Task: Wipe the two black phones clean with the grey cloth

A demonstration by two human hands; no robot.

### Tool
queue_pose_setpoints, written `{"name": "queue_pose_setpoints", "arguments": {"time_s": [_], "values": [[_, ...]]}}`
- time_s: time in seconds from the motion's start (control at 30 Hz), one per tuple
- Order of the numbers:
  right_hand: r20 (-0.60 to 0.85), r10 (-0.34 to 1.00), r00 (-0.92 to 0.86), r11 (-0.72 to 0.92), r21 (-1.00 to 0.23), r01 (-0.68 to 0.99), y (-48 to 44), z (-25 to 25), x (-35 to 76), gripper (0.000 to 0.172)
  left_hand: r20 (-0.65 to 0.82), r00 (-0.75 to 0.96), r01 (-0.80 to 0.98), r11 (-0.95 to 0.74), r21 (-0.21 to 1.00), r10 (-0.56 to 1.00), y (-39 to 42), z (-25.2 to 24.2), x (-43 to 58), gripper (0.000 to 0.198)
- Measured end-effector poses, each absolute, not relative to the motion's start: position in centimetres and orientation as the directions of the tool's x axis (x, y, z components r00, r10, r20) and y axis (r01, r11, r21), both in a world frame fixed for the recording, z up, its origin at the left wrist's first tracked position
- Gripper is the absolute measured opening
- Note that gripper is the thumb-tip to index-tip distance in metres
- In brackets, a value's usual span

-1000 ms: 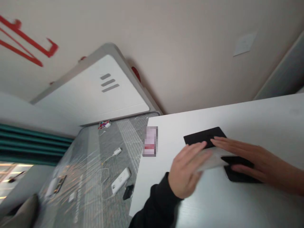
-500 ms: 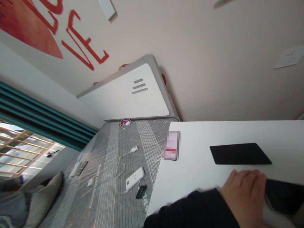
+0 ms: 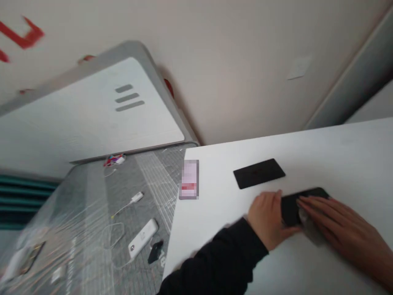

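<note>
- Holding a flat black device [image 3: 302, 200] down on the white table [image 3: 337, 151], we have our left hand [image 3: 270, 219] wrapped round its near left end, thumb on the table side and fingers curled over the edge, so that hand is closed on it and steadying it.
- Our right hand [image 3: 334, 223] lies flat across the device's right part with the fingers stretched out and held close together; under the fingertips sits a pale grey cloth [image 3: 311, 227], pressed against the black surface. The hand is pressing, not pinching, as far as we can tell through the blur.
- The device rests near the front middle of the table, just in front of a second flat black slab [image 3: 259, 173], which lies apart from it and untouched.
- We judge the wiping to be under way: the cloth is on the device's right portion, while the left stretch beside our left hand shows bare black. Whether that part is already clean we cannot tell.
- The second slab looks like it has yet to be handled, since neither hand nor cloth is on it.
- A small pinkish item [image 3: 189, 179] sits at the table's left edge, well clear of both hands.
- Beyond the table, a plastic-wrapped mattress [image 3: 92, 229] carries a white power bank [image 3: 143, 238], loose cables and a small black object [image 3: 156, 250].
</note>
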State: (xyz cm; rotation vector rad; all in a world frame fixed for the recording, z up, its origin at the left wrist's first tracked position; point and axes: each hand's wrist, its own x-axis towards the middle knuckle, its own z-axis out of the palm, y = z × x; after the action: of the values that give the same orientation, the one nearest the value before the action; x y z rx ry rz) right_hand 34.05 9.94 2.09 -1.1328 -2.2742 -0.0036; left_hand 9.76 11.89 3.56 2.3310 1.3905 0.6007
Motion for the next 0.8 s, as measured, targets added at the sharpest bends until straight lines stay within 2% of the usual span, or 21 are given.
{"name": "queue_pose_setpoints", "arguments": {"time_s": [0.07,0.27,0.4,0.53,0.7,0.8], "values": [[0.498,0.755,-0.426,0.558,-0.149,0.816,9.3,2.7,34.1,0.057,0.165,0.414,0.725,-0.434,0.535,0.895,11.9,3.7,9.3,0.113],[0.382,0.750,-0.539,0.613,-0.096,0.784,9.1,3.8,32.4,0.050,0.169,0.448,0.725,-0.467,0.507,0.878,12.0,4.5,8.6,0.124],[0.420,0.800,-0.429,0.514,-0.110,0.851,9.6,4.2,32.3,0.043,0.187,0.450,0.743,-0.482,0.464,0.873,12.0,4.8,8.4,0.125],[0.373,0.757,-0.536,0.616,-0.136,0.776,9.3,4.2,31.5,0.041,0.208,0.450,0.749,-0.494,0.442,0.868,12.0,4.6,8.3,0.127],[0.379,0.826,-0.417,0.504,-0.166,0.847,9.4,3.9,32.8,0.055,0.237,0.444,0.752,-0.504,0.425,0.864,12.1,4.5,8.2,0.130],[0.332,0.800,-0.500,0.577,-0.196,0.793,9.0,4.0,33.1,0.062,0.247,0.444,0.753,-0.508,0.418,0.862,12.1,4.5,8.1,0.129]]}}
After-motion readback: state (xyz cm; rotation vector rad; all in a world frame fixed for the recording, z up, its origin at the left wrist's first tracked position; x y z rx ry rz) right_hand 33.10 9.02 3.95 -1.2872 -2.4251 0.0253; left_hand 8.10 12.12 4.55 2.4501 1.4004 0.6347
